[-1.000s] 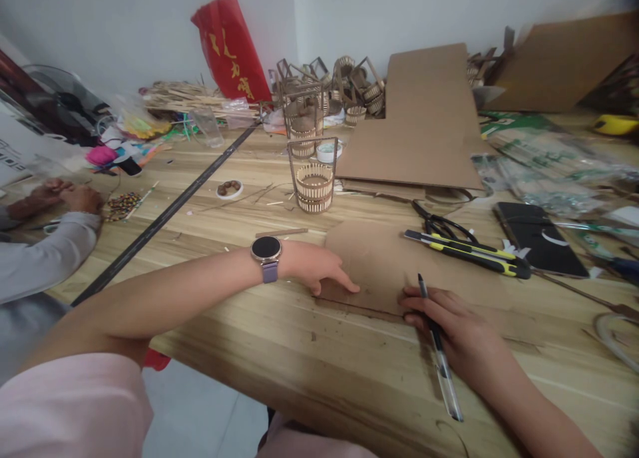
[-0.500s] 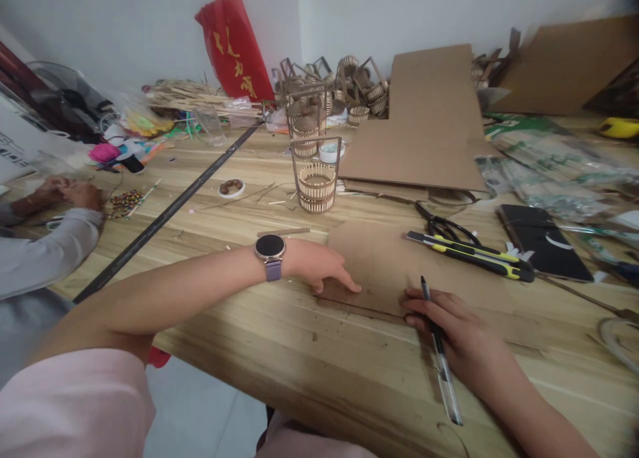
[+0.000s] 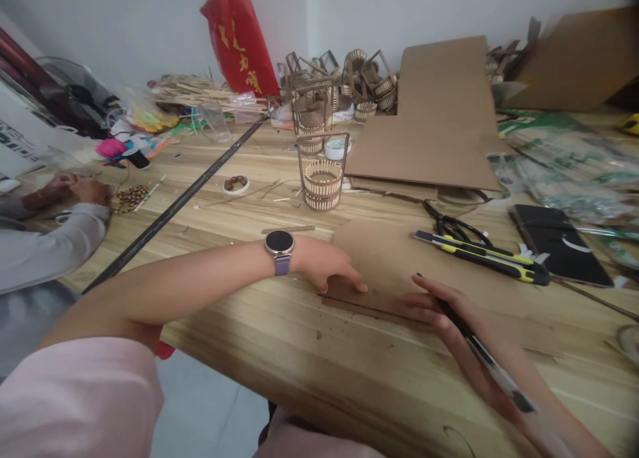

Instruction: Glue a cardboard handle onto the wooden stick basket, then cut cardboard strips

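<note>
My left hand [image 3: 332,265], below a wrist with a round watch [image 3: 279,243], lies on the left end of a flat cardboard piece [image 3: 394,265]. Its index finger is stretched out along the cardboard near the front edge, and it holds nothing. Over the right part of that edge is my right hand [image 3: 459,325], slightly blurred. A black pen [image 3: 482,351] with a clear barrel lies across this hand between thumb and fingers, its barrel slanting back over the wrist. Behind the right hand, a yellow and black utility knife [image 3: 482,253] rests on the cardboard beside black-handled scissors [image 3: 452,224].
A small slatted basket [image 3: 323,186] with a tall handle stands behind the cardboard, with more baskets at the wall. A large cardboard sheet [image 3: 439,112] leans at the back. A phone [image 3: 559,245] lies right. At left, another person's hands [image 3: 80,188] are near beads [image 3: 132,198].
My right hand has lifted and turned, and the pen has tipped back toward the wrist. My left hand stays on the cardboard. The whole view has shifted slightly.
</note>
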The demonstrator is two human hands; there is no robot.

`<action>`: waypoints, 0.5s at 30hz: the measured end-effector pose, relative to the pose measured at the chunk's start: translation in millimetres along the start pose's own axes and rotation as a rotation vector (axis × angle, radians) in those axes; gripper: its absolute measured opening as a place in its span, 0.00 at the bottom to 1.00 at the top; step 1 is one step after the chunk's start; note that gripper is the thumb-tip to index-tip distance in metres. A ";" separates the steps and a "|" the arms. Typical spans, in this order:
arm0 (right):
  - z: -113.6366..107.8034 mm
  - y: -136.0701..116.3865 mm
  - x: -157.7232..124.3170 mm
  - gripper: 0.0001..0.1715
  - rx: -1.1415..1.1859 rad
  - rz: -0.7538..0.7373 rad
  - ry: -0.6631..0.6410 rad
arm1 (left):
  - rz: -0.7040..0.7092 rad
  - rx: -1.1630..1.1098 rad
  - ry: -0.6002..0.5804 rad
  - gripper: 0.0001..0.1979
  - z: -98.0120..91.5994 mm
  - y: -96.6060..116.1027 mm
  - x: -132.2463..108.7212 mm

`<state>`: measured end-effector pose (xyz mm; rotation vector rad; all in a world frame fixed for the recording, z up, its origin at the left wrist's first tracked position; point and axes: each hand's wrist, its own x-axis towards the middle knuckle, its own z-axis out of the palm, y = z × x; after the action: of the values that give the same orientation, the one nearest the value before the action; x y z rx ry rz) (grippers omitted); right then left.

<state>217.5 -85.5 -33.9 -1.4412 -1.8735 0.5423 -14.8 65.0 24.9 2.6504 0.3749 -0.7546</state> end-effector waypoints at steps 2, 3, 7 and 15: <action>5.6 -21.5 2.7 0.22 0.120 0.060 -0.086 | 0.018 -0.006 -0.013 0.36 0.3 -2.8 2.5; 10.0 -31.6 4.8 0.20 0.170 0.064 -0.107 | 0.029 -0.008 -0.016 0.36 0.5 -4.1 3.6; 35.4 -55.1 18.3 0.14 0.238 0.013 -0.069 | 0.087 -0.049 0.004 0.36 1.5 -7.7 7.0; 77.4 -52.6 41.6 0.07 0.244 0.011 -0.065 | 0.067 -0.106 0.039 0.30 2.2 -6.5 7.7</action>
<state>120.0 -54.6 -37.6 -1.2864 -1.7795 0.8019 -11.7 71.1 17.2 2.5678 0.3252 -0.6457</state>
